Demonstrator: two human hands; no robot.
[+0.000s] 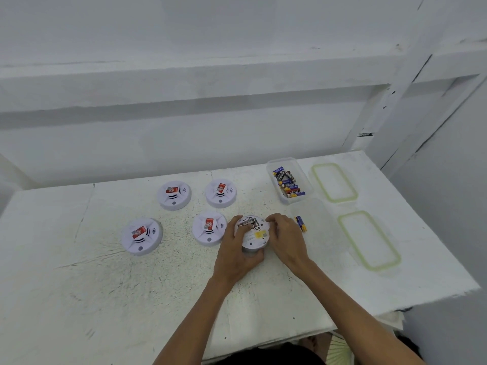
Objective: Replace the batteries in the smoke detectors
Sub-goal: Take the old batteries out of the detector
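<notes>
White upturned detector (254, 235) | left hand (238, 255), right hand (286, 241) grasp its rim | lids (369, 241) line right edge of table (79, 285)

Overturned smoke detector (254, 237), battery bay open, cells seemingly seated. Four red-stickered detectors (141, 236) (174, 194) (220, 193) (209, 228) face-up to its left; loose battery (301, 223) just right.

Soft, even, bright light fills the scene, washing the white-painted, scuffed bench (105, 280) and the white wall pale. Shadows are faint and short beneath the hands. Wide-angle distortion bends the edges; detail is slightly soft throughout, no glare.
</notes>
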